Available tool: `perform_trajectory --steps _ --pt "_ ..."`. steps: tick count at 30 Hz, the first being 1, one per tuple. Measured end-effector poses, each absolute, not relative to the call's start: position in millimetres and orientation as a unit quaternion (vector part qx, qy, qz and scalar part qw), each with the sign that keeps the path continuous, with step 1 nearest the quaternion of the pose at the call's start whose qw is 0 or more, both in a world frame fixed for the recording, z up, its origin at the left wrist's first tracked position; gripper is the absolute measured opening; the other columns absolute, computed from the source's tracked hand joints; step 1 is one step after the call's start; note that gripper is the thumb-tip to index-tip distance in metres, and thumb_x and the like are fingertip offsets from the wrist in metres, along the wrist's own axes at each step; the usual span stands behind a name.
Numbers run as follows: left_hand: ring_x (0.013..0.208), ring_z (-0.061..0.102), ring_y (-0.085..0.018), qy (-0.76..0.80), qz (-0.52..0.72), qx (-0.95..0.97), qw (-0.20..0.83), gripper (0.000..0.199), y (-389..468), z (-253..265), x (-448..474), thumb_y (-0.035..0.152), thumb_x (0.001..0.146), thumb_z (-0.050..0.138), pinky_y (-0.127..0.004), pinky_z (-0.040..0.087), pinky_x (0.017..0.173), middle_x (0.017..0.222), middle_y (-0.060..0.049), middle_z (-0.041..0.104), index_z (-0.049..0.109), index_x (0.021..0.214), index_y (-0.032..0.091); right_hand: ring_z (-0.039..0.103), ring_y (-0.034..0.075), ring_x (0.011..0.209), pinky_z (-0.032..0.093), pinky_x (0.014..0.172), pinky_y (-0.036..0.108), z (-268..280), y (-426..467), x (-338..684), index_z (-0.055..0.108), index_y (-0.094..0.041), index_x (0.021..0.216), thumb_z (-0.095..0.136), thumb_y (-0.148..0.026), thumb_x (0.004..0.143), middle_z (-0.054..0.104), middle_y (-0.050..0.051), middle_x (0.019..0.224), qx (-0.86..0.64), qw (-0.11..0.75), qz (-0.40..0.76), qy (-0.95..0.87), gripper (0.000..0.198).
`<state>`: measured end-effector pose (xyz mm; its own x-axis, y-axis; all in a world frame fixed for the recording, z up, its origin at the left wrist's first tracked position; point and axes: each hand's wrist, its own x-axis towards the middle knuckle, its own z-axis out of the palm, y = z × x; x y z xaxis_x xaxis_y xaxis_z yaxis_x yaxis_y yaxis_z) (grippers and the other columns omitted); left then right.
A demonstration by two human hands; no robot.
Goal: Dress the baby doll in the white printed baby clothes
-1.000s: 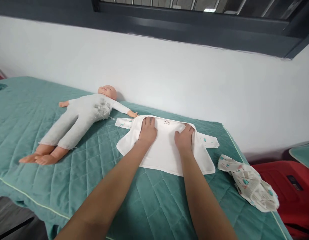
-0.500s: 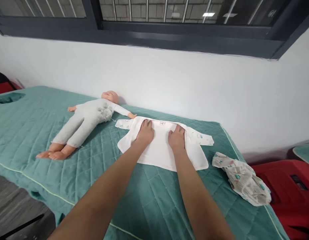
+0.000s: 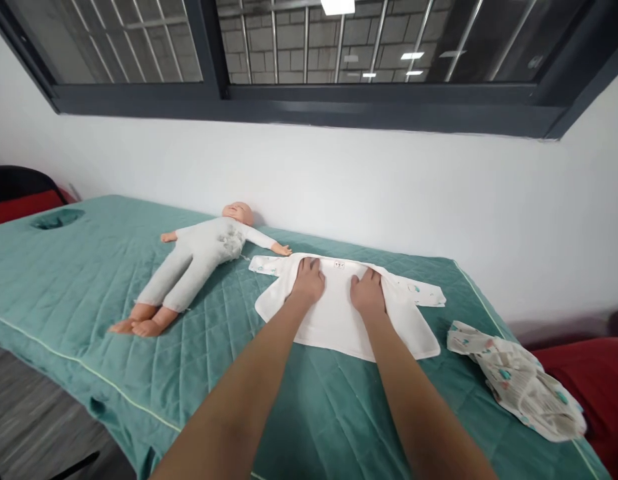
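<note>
A small white baby shirt (image 3: 333,320) lies spread on the green quilted cover, its front open and the inside facing up. Its patterned sleeves stretch out to either side. My left hand (image 3: 309,280) rests on the shirt's upper left part, fingers extended beside the opened flap. On the upper right part lies my right hand (image 3: 367,291), thumb apart from the fingers. Both hands are open against the fabric; the fingertips are partly hard to make out. A baby doll (image 3: 201,250) in a pale bodysuit lies on its back to the left, one hand close to the left sleeve.
A crumpled patterned baby garment (image 3: 521,380) lies at the right edge of the green-covered bed (image 3: 199,393). Beyond that edge is a red object (image 3: 579,367). A white wall (image 3: 389,193) with a dark-framed window (image 3: 339,110) runs along the back. The cover has a hole (image 3: 57,219) at far left.
The view has tilted up and shifted left, so everything appears lower and farther right. My hands stay at nearly the same places on the shirt; the doll and crumpled garment have not moved.
</note>
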<state>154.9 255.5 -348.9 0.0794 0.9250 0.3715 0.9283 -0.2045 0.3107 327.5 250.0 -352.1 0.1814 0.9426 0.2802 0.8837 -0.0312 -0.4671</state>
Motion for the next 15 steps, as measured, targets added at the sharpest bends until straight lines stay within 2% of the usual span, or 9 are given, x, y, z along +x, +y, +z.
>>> perform_trajectory --steps 5,9,12,15 --pt "0.137 0.043 -0.032 -0.613 -0.252 -0.749 -0.012 0.047 247.3 -343.9 155.4 0.021 0.095 0.038 -0.052 0.035 0.115 0.139 -0.023 0.055 0.055 0.136 0.004 0.041 0.038 0.141 0.032 0.115 0.050 -343.2 237.9 318.5 0.028 0.006 0.150 0.036 -0.033 0.096 0.037 0.034 0.151 -0.734 0.242 0.057 -0.632 0.067" --pt "0.143 0.037 -0.033 -0.599 -0.259 -0.757 -0.021 0.047 217.4 -343.5 156.6 0.024 0.096 0.039 -0.055 0.034 0.116 0.145 -0.023 0.050 0.054 0.138 0.007 0.030 0.039 0.148 0.025 0.118 0.053 -342.7 212.4 311.5 0.034 0.006 0.149 0.040 -0.035 0.097 0.033 0.033 0.155 -0.721 0.205 0.047 -0.660 0.067" --pt "0.146 0.034 -0.030 -0.566 -0.266 -0.778 -0.052 0.046 184.9 -340.5 154.4 0.027 0.095 0.045 -0.051 0.034 0.118 0.150 -0.017 0.049 0.056 0.137 0.012 0.025 0.036 0.150 0.020 0.119 0.056 -344.8 194.8 305.9 0.040 -0.001 0.148 0.040 -0.035 0.098 0.035 0.028 0.157 -0.681 0.179 0.027 -0.710 0.060" --pt "0.141 0.042 -0.024 -0.527 -0.298 -0.787 -0.118 0.042 161.8 -325.2 134.4 0.028 0.095 0.047 -0.042 0.038 0.118 0.149 -0.010 0.051 0.057 0.135 0.019 0.035 0.030 0.146 0.025 0.120 0.050 -339.1 194.3 294.3 0.045 -0.005 0.144 0.041 -0.027 0.095 0.044 0.023 0.152 -0.596 0.206 0.055 -0.774 0.053"
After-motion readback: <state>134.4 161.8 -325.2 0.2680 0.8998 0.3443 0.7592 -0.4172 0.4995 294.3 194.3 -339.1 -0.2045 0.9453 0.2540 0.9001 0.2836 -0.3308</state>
